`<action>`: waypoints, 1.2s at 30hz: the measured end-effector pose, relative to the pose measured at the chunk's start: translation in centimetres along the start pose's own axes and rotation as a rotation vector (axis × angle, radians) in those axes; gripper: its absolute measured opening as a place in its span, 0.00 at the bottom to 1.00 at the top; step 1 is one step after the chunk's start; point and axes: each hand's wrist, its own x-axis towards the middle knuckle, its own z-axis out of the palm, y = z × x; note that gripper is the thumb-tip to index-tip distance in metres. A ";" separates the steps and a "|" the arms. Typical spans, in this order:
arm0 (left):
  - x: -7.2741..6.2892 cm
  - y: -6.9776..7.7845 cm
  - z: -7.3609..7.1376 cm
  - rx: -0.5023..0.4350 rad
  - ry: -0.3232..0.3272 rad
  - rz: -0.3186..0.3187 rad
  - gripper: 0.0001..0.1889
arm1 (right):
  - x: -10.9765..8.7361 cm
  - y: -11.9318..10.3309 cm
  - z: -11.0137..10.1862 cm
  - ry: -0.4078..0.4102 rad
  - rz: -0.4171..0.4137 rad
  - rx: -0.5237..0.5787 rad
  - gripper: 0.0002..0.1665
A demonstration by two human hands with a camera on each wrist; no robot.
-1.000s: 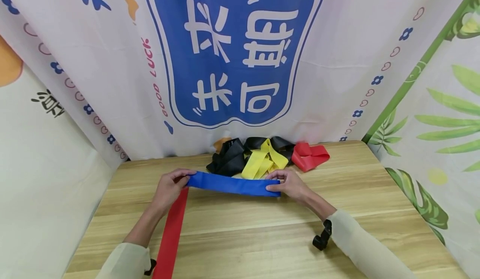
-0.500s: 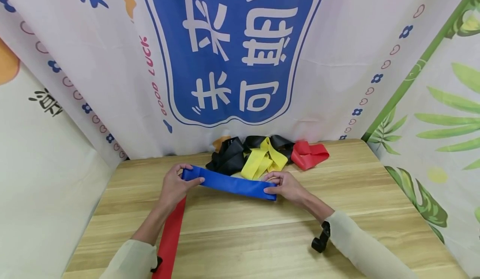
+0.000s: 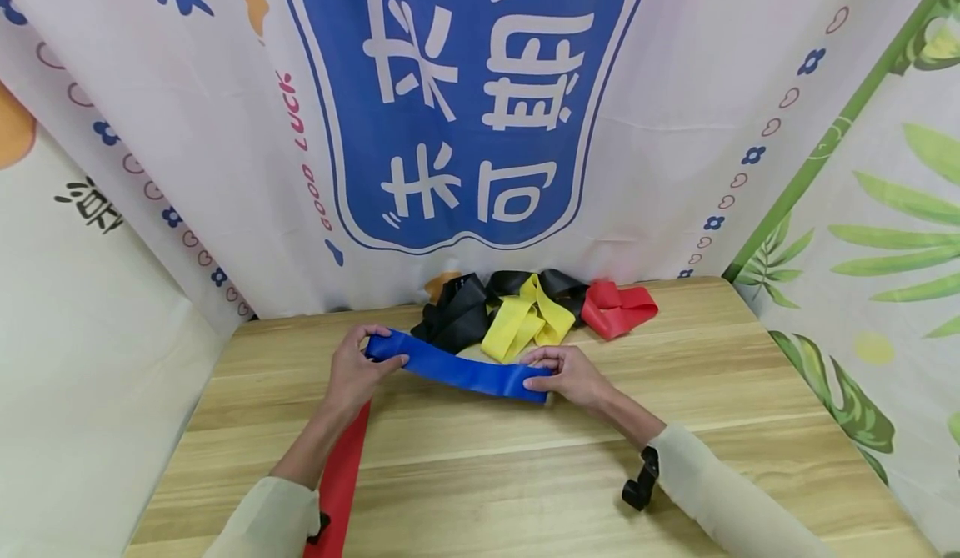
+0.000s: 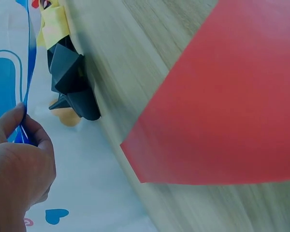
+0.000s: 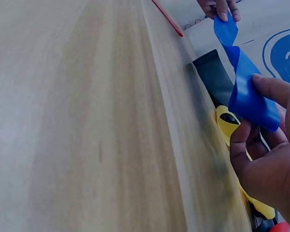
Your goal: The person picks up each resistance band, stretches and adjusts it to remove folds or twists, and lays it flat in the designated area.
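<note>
The person's left hand [image 3: 352, 372] pinched one end of a blue strip [image 3: 461, 370] between thumb and fingers, and the right hand [image 3: 573, 374] pinched the other, its thumb on the strip's face and its fingers behind. The strip spanned the two hands in a shallow curve, lifted above the wooden table [image 3: 480, 475] in front of the middle of its far edge; the right wrist view showed it bending near the left hand. Beneath the left forearm, a long red strip [image 3: 345, 475] ran over the left part of the table, its squared end near the far edge and its other end out of frame. Along the far edge lay a folded black strip [image 3: 453, 316], then a looped yellow strip [image 3: 510, 337] in front of a second black strip [image 3: 510, 283], and lastly a folded red band [image 3: 615, 312], nearest the far right corner. Behind the table hung a printed white cloth [image 3: 675, 124].
</note>
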 end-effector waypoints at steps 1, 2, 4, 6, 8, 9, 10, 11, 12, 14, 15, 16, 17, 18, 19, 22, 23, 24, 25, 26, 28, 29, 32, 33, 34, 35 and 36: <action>0.0 -0.1 -0.1 -0.006 0.002 0.002 0.25 | 0.0 0.0 0.0 0.002 0.002 -0.006 0.21; -0.1 -0.1 -0.1 -0.013 0.004 0.004 0.24 | -0.1 0.0 0.1 0.002 0.002 -0.009 0.21; -0.1 -0.2 -0.3 -0.024 0.009 0.009 0.23 | -0.2 0.0 0.1 -0.001 0.005 -0.017 0.22; -0.2 -0.3 -0.5 -0.025 0.010 0.012 0.23 | -0.3 0.0 0.2 -0.005 0.006 -0.026 0.22; -0.3 -0.4 -0.6 -0.022 0.011 0.021 0.22 | -0.3 -0.1 0.2 -0.009 0.005 -0.033 0.22; -0.3 -0.5 -0.7 -0.020 0.011 0.028 0.22 | -0.4 -0.1 0.3 -0.010 0.008 -0.037 0.22; -0.3 -0.6 -0.7 -0.016 0.012 0.034 0.21 | -0.4 -0.1 0.3 -0.010 0.011 -0.041 0.22; -0.3 -0.6 -0.8 -0.014 0.014 0.041 0.21 | -0.4 -0.2 0.4 -0.010 0.013 -0.048 0.22; -0.2 -0.7 -0.8 -0.017 0.016 0.049 0.20 | -0.4 -0.2 0.4 -0.009 0.016 -0.054 0.22; -0.2 -0.8 -0.8 -0.019 0.027 0.068 0.18 | -0.5 -0.2 0.5 -0.013 0.012 -0.064 0.22; -0.1 -0.8 -0.8 -0.020 0.034 0.076 0.17 | -0.5 -0.2 0.6 -0.015 0.010 -0.067 0.22; -0.1 -0.8 -0.8 -0.023 0.040 0.084 0.16 | -0.5 -0.2 0.6 -0.018 0.005 -0.067 0.22; -0.1 -0.9 -0.8 -0.027 0.046 0.092 0.15 | -0.5 -0.2 0.6 -0.022 0.001 -0.063 0.22; -0.1 -0.8 -0.7 -0.032 0.052 0.100 0.14 | -0.5 -0.2 0.7 -0.027 -0.004 -0.055 0.22; -0.1 -0.8 -0.7 -0.038 0.060 0.104 0.14 | -0.5 -0.2 0.7 -0.032 -0.011 -0.048 0.22; -0.1 -0.8 -0.7 -0.109 0.068 0.106 0.14 | -0.5 -0.3 0.8 -0.046 -0.027 -0.028 0.22; -0.2 -0.7 -0.6 -0.140 0.068 0.104 0.14 | -0.5 -0.3 0.9 -0.049 -0.033 -0.024 0.22; -0.2 -0.7 -0.6 -0.174 0.070 0.100 0.14 | -0.6 -0.4 0.9 -0.052 -0.039 -0.023 0.22; -0.2 -0.7 -0.6 -0.209 0.069 0.096 0.14 | -0.6 -0.4 0.9 -0.053 -0.046 -0.023 0.22; -0.2 -0.7 -0.6 -0.243 0.069 0.094 0.14 | -0.6 -0.4 0.9 -0.055 -0.052 -0.022 0.22; -0.2 -0.6 -0.6 -0.284 0.065 0.096 0.15 | -0.6 -0.5 0.9 -0.057 -0.061 -0.016 0.22; -0.2 -0.6 -0.7 -0.296 0.063 0.097 0.15 | -0.7 -0.5 0.9 -0.058 -0.066 -0.015 0.23; -0.1 -0.4 -0.9 -0.334 0.062 0.103 0.15 | -0.7 -0.4 0.9 -0.065 -0.078 -0.013 0.24; -0.1 -0.3 -0.9 -0.346 0.063 0.102 0.15 | -0.7 -0.4 0.9 -0.068 -0.079 -0.015 0.25; -0.1 -0.3 -1.0 -0.369 0.067 0.099 0.15 | -0.7 -0.4 0.9 -0.071 -0.079 -0.018 0.25; -0.1 -0.2 -1.0 -0.395 0.072 0.097 0.15 | -0.7 -0.4 0.9 -0.074 -0.079 -0.017 0.26; 0.0 -0.1 -1.1 -0.421 0.080 0.096 0.14 | -0.7 -0.4 0.8 -0.076 -0.079 -0.019 0.27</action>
